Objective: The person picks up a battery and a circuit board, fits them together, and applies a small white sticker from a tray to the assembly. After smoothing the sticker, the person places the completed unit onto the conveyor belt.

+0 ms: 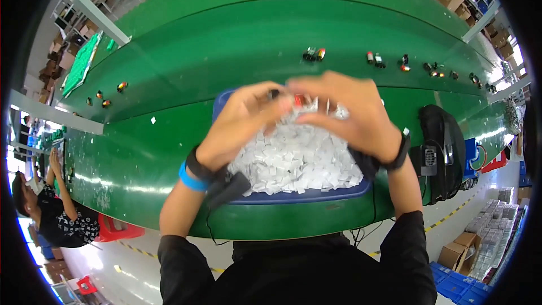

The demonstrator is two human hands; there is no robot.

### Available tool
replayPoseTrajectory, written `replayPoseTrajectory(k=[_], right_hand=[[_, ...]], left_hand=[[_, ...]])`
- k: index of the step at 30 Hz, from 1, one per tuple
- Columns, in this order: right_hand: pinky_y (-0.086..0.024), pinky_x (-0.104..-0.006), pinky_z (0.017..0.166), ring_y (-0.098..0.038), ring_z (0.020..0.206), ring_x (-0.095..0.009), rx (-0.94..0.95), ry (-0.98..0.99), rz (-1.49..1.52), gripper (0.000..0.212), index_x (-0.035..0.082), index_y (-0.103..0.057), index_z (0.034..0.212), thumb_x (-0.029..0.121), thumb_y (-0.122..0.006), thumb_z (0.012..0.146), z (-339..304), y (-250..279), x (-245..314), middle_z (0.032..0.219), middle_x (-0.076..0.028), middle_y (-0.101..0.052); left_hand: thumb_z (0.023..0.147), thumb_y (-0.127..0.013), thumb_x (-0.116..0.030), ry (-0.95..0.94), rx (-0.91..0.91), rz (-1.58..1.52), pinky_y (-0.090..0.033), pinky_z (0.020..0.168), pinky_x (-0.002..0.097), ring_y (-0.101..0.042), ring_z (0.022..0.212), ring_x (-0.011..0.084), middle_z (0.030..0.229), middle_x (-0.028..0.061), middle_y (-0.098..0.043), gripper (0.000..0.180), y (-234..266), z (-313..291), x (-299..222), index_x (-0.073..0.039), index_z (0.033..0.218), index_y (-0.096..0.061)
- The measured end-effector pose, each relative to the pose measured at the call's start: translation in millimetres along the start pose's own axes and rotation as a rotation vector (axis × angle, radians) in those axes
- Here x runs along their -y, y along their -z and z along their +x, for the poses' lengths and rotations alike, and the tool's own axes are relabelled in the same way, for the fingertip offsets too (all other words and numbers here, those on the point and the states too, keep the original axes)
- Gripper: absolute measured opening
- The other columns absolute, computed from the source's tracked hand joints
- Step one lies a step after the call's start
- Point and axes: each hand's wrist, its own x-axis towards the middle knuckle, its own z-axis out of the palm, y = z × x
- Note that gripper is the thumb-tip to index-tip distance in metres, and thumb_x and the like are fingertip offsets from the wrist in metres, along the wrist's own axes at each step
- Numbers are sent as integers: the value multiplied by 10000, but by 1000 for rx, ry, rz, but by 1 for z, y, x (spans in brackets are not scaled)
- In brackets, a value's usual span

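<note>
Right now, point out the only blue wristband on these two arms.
The blue wristband sits behind the left hand, on the elbow side of a black strap; the band behind the right hand is black.

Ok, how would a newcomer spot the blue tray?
Find the green table. At its near edge, below the left hand and right hand, sits the blue tray. Its heap of small white pieces sets it apart from the black bag to its right.

L hand [240, 117], R hand [353, 110], wht scraps [299, 161], blue tray [316, 196]
</note>
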Motion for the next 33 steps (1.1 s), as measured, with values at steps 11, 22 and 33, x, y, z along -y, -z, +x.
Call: replayPoseTrajectory(k=[11, 22, 33], right_hand=[[-526, -458, 909, -651, 1033, -361, 204, -351, -407, 256, 106, -669, 1215, 177, -638, 970, 9, -38, -248, 1162, -160, -672], [-558, -423, 829, -695, 918, -307, 463, -473, -240, 251, 43, -695, 1108, 188, -738, 908, 32, -16, -210, 1008, -147, -712], [-564, -289, 581, -707, 724, -190, -139, -99, 60, 100, -11, -745, 933, 14, -778, 841, 21, 8, 24, 883, -99, -707]], left_hand=[[935, -717, -432, 431, -181, 1138, -466, 856, 245, -630, 1055, 123, 1099, 26, -742, 387, 158, 133, 85, -92, 1112, -767], [1000, -647, -294, 6, -219, 111, -457, 804, 274, -562, 1004, 107, 1173, 8, -632, 340, 51, 43, -15, -85, 1268, -642], [943, -696, -73, -346, -194, 473, -516, 793, 270, -608, 1010, 137, 1163, 60, -648, 233, -7, -18, -46, -25, 1166, -652]])
